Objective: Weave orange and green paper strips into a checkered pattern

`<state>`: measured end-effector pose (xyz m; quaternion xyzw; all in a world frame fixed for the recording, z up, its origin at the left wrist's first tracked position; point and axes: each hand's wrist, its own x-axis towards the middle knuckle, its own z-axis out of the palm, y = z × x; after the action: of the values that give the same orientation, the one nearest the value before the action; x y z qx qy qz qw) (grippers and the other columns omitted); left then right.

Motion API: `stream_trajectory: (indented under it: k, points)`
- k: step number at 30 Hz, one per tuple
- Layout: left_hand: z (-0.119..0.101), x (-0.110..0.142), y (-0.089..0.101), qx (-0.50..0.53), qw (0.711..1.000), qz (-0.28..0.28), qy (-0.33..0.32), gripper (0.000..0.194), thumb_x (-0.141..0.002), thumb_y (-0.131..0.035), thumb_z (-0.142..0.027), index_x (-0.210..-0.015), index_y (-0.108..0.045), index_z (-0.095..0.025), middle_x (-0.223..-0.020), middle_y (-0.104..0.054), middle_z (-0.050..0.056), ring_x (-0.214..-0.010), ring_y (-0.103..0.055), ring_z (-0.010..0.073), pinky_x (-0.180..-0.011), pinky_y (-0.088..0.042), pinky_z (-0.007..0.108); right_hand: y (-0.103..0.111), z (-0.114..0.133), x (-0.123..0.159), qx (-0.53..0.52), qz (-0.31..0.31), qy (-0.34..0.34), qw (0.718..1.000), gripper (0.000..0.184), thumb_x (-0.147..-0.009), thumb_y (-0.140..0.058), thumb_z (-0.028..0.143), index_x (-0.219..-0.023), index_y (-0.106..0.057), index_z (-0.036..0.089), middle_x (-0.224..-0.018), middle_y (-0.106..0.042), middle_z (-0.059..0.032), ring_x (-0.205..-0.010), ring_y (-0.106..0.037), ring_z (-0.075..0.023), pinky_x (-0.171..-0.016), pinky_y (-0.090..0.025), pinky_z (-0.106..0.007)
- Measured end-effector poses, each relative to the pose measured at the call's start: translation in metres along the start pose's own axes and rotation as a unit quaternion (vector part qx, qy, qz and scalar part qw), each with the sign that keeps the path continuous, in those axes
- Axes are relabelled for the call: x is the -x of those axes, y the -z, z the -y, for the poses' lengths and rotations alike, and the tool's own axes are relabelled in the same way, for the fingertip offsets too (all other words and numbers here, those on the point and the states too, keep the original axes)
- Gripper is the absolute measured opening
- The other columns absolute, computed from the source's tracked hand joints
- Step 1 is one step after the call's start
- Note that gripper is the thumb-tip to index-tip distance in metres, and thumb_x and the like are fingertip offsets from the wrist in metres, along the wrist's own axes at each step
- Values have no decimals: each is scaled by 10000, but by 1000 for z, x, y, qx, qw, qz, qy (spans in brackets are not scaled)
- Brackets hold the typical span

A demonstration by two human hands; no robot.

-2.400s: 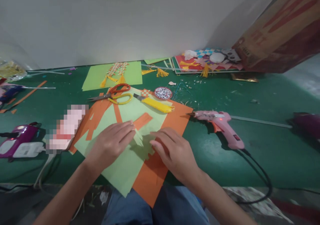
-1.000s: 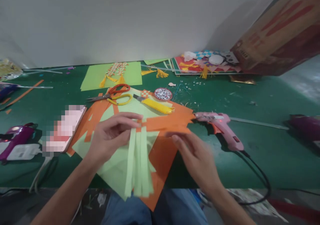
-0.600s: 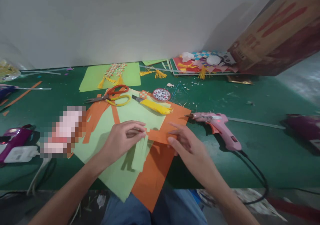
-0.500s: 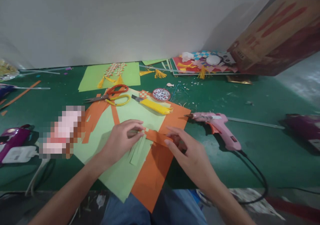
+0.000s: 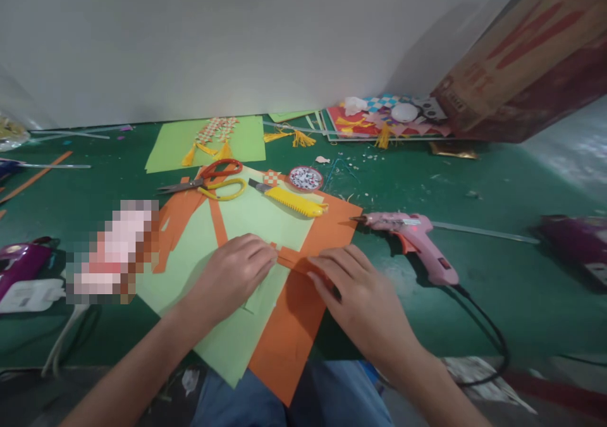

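Orange paper strips (image 5: 294, 260) stretch between my two hands. My left hand (image 5: 239, 272) has its fingers pinched together at the strips' left end, covering the place where they join. Green paper strips (image 5: 254, 299) hang out from under that hand. At the other end, my right hand (image 5: 363, 291) holds the orange strips between thumb and fingers. Beneath both hands lie light green paper sheets (image 5: 190, 288) and an orange sheet (image 5: 296, 332), overlapping each other.
Scissors (image 5: 202, 183), a yellow utility knife (image 5: 296, 202) and a small dish of beads (image 5: 306, 178) lie beyond my hands. A pink glue gun (image 5: 408, 237) with a black cord rests at right. Woven tasselled pieces (image 5: 215, 136) and a paper bag (image 5: 521, 66) stand behind.
My left hand has turned over and its fingers have closed down over the strips' join, hiding more of the green strips. My right hand's fingers have lowered and drawn together on the orange strips.
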<state>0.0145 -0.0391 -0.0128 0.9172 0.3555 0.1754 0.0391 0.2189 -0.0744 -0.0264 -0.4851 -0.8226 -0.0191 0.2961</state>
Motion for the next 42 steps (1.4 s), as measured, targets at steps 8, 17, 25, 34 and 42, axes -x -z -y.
stream_trajectory:
  k: [8,17,25,34,42]
  points:
    - [1,0,-3,-19,1000,-16,13,169,-918,-472,-235,-989,-596,-145,-918,-693,56,-888,-622,198,-803,-508,351,1,0,-1,51,23,11,998,166,-865,-489,144,-823,-650,139,-789,-627,-92,-770,-534,-217,-656,-492,-344]
    - [-1,-7,-8,-91,996,-1,-7,196,-930,-408,-160,-943,-603,-142,-833,-675,60,-821,-614,201,-736,-492,341,-3,-1,1,85,38,25,995,240,-863,-450,86,-732,-644,139,-690,-589,-86,-748,-500,-211,-619,-441,-336]
    - [-4,-9,-7,-82,996,-30,4,214,-932,-429,-269,-941,-612,-158,-832,-672,59,-774,-605,183,-720,-474,321,-1,-3,-5,64,6,41,997,196,-842,-486,61,-731,-637,119,-700,-609,-85,-737,-514,-198,-640,-445,-323]
    - [-6,-9,-10,-72,996,-38,35,181,-903,-475,-244,-776,-577,-166,-698,-594,30,-674,-538,175,-623,-420,298,-3,11,-22,27,-80,63,994,155,-850,-503,69,-845,-652,112,-827,-679,-93,-755,-559,-190,-646,-467,-308]
    - [-6,-11,-11,-31,995,-69,65,206,-899,-473,-191,-720,-573,-169,-679,-616,23,-670,-553,164,-621,-428,287,7,5,-22,-37,-110,33,993,119,-853,-539,122,-950,-607,115,-847,-682,-95,-811,-604,-186,-732,-489,-307]
